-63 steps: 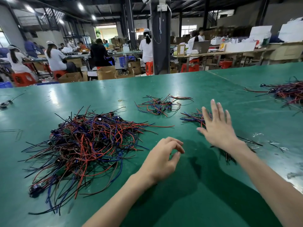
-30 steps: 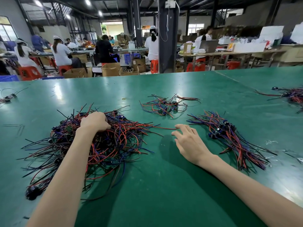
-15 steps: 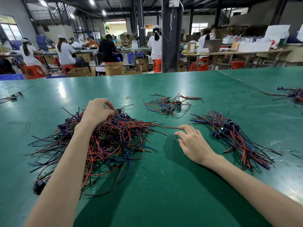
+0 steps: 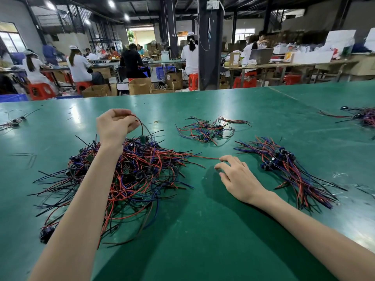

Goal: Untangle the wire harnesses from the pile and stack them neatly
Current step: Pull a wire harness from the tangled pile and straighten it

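Left hand (image 4: 115,126) fingers pinch one wire of a harness (image 4: 142,138), lifted just above the far edge of the pile (image 4: 129,173). Right hand (image 4: 237,177) fingers lie loose on the table (image 4: 203,240) just right of the pile, holding nothing. Looks like early progress: a rough stack (image 4: 284,165) lies further right of the pile and a small cluster (image 4: 207,128) lies beyond it, but most harnesses sit tangled in the pile.

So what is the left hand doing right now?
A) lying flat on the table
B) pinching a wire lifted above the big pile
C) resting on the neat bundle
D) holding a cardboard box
B: the left hand pinches a wire that arcs up out of the big pile.
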`<state>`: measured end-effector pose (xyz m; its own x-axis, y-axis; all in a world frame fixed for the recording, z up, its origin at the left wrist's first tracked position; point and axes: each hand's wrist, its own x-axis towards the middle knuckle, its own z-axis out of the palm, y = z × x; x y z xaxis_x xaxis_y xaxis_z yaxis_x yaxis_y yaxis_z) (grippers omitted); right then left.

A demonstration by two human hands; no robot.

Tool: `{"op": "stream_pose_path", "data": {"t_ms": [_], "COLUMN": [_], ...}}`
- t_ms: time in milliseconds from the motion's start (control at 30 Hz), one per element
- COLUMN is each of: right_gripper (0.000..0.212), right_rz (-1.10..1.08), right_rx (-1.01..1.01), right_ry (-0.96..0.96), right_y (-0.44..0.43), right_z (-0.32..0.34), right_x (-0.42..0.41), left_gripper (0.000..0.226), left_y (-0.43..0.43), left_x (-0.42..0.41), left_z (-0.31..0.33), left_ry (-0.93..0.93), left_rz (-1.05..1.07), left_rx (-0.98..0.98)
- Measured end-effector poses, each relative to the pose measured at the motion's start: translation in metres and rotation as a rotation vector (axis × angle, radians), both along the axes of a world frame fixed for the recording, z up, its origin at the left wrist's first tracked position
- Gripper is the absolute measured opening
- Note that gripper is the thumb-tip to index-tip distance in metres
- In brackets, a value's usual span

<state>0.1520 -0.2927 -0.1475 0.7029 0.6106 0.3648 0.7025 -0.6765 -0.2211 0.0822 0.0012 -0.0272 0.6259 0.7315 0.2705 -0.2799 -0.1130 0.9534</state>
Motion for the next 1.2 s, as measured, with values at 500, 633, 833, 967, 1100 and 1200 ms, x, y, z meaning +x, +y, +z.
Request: {"op": "stream_pose_path", "data": {"t_ms": [500,633,833,967,1100,1200], "right_gripper": [0.027,0.028,0.027,0.026,0.026,0.034], "right_rz": [0.009,0.006,0.003,0.018,0.018,0.078], "right_rx": [0.034,0.034,0.051,0.113,0.269,0.388], "right_ry": [0.019,0.026,0.015,-0.005,-0.056,-0.110], "right_y": [0.001,0.002,0.000,-0.001,0.003,0.002], "right_z": [0.000,0.001,0.001,0.002,0.007,0.016], "right_x": [-0.001,-0.001,0.000,0.000,-0.005,-0.012], "left_gripper": [0.005,0.014,0.038,0.040,0.040,0.041], "left_y": [-0.048,-0.051,-0.051,-0.064,-0.078,-0.087], "left_x": [0.008,0.011,0.001,-0.011,-0.018,-0.017], "left_z": [-0.004,-0.003,0.013,0.029,0.038,0.038], "left_ry": [0.152,0.196,-0.009,-0.190,-0.313,-0.363], "left_rz": [-0.382,-0.353,-0.178,-0.235,-0.392,-0.535], "left_rx": [0.067,0.165,0.358,0.308,0.184,0.064]}}
